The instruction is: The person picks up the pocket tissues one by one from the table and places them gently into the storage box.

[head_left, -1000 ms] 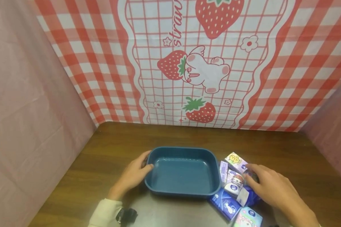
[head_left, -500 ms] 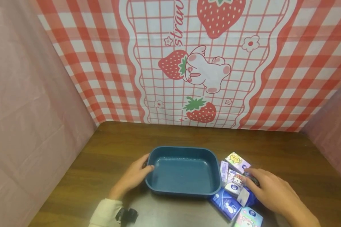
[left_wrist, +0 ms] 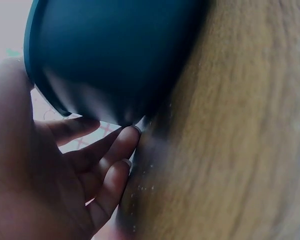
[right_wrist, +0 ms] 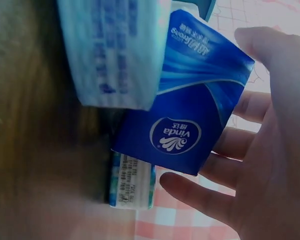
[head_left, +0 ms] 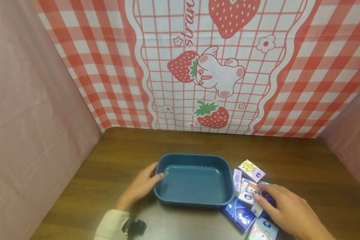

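My left hand (head_left: pixel 141 183) holds the left end of a dark teal plastic basin (head_left: pixel 195 161), thumb over the rim and fingers along the outside wall (left_wrist: pixel 110 60). Nothing lies inside the basin. At its right end is a loose heap of tissue packs, among them a white one with a strawberry-hat character (head_left: pixel 248 191) and a flat blue one (head_left: pixel 239 215). Over the heap's right side reaches my right hand (head_left: pixel 291 206), thumb and fingers spread apart. In the right wrist view its fingers (right_wrist: pixel 225 170) lie close beside a tilted dark blue Vinda tissue pack (right_wrist: pixel 185 120).
A purple-and-yellow tissue pack (head_left: pixel 251 170) lies at the back of the heap, a pastel one (head_left: pixel 262 230) at the front. All rest on a brown wooden table (head_left: pixel 132 143). Behind hangs a red checked strawberry cloth (head_left: pixel 108 66); a pink curtain (head_left: pixel 27 116) stands left.
My right hand has drawn slightly back towards me over the packs, uncovering more of the purple-and-yellow one. The left hand and the basin stay in place.
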Demonstrator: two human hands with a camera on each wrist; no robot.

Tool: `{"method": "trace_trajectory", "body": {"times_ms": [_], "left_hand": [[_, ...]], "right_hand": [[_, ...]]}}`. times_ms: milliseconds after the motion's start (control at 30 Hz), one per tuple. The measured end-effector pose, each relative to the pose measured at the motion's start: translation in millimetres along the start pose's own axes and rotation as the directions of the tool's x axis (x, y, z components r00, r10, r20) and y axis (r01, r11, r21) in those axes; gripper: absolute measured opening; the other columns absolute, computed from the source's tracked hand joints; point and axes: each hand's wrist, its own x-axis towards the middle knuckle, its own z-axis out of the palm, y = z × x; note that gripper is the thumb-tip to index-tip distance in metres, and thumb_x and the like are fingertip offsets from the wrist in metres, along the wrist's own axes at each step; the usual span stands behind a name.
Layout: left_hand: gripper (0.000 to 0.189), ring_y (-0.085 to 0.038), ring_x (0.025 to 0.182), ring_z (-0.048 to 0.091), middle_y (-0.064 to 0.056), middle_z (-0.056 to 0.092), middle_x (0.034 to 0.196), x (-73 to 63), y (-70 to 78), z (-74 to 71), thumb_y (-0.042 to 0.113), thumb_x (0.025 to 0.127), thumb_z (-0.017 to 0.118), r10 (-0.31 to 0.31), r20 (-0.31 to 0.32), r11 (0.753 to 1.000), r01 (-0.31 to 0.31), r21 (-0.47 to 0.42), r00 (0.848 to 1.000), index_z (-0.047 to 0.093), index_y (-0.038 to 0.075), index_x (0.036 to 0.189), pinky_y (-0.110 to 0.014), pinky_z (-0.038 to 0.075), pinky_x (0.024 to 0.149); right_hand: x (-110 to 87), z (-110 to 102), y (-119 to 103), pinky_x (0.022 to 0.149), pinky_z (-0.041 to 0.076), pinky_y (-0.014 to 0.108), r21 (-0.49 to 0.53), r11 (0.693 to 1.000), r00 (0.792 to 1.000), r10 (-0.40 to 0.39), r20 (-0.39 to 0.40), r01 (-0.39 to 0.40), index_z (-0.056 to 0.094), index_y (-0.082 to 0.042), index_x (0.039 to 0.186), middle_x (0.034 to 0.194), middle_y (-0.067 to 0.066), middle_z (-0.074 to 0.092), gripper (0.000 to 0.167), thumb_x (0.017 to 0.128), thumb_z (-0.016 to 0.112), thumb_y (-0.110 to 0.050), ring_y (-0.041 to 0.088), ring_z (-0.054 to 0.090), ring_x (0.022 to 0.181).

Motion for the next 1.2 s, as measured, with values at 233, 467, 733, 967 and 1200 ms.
{"method": "trace_trajectory", "body": {"times_ms": [233, 467, 733, 967, 1200], "left_hand": [[0.051, -0.03, 0.118, 0.061, -0.015, 0.06, 0.136, -9.7, -6.8, 2.0, 0.023, 0.098, 0.064, -0.007, 0.006, 1.0, 0.007, -0.006, 1.0, 0.052, 0.006, 0.144, -0.05, 0.05, 0.098], [0.049, -0.031, 0.118, 0.06, -0.016, 0.06, 0.136, -13.2, -8.7, -0.8, 0.021, 0.097, 0.064, -0.001, -0.007, 1.0, 0.001, -0.007, 1.0, 0.054, 0.004, 0.142, -0.052, 0.049, 0.1], [0.049, -0.033, 0.122, 0.058, -0.015, 0.058, 0.138, -9.6, -11.1, -1.3, 0.025, 0.099, 0.063, 0.02, -0.003, 1.0, -0.02, -0.017, 1.0, 0.054, 0.005, 0.143, -0.054, 0.045, 0.103], [0.052, -0.031, 0.122, 0.058, -0.014, 0.057, 0.14, -3.2, -12.4, 0.0, 0.024, 0.098, 0.063, 0.046, -0.008, 0.999, -0.046, -0.018, 0.999, 0.051, 0.008, 0.146, -0.052, 0.047, 0.102], [0.063, -0.028, 0.111, 0.064, -0.015, 0.059, 0.135, 5.6, -11.5, 0.7, 0.015, 0.095, 0.065, 0.101, -0.016, 0.992, -0.102, -0.071, 0.995, 0.041, 0.013, 0.154, -0.042, 0.056, 0.087]], "right_hand": [[-10.0, 9.2, -1.0, 0.087, 0.045, 0.073, -0.01, 0.999, 0.996, 0.031, 0.082, -0.03, 0.057, -0.019, 0.142, 0.14, 0.023, 0.055, 0.083, 0.084, 0.052, -0.079, 0.054, 0.046, 0.127], [-15.0, 16.0, -1.5, 0.088, 0.044, 0.074, 0.012, 1.0, 1.0, -0.001, 0.03, 0.001, 0.058, -0.02, 0.141, 0.141, 0.019, 0.053, 0.083, 0.082, 0.057, -0.078, 0.053, 0.045, 0.128], [-14.2, 15.9, 1.2, 0.087, 0.042, 0.076, -0.012, 1.0, 1.0, -0.007, 0.011, 0.007, 0.059, -0.017, 0.141, 0.14, 0.024, 0.052, 0.087, 0.08, 0.057, -0.08, 0.055, 0.044, 0.127], [-13.7, 14.4, 5.0, 0.084, 0.043, 0.076, -0.046, 0.998, 0.999, -0.033, -0.034, 0.032, 0.062, -0.015, 0.136, 0.134, 0.026, 0.056, 0.086, 0.08, 0.057, -0.08, 0.054, 0.049, 0.121], [-11.6, 13.8, 4.2, 0.085, 0.042, 0.077, -0.055, 0.998, 0.998, -0.032, -0.06, 0.029, 0.061, -0.012, 0.135, 0.134, 0.028, 0.055, 0.087, 0.081, 0.056, -0.08, 0.054, 0.049, 0.12]]}}
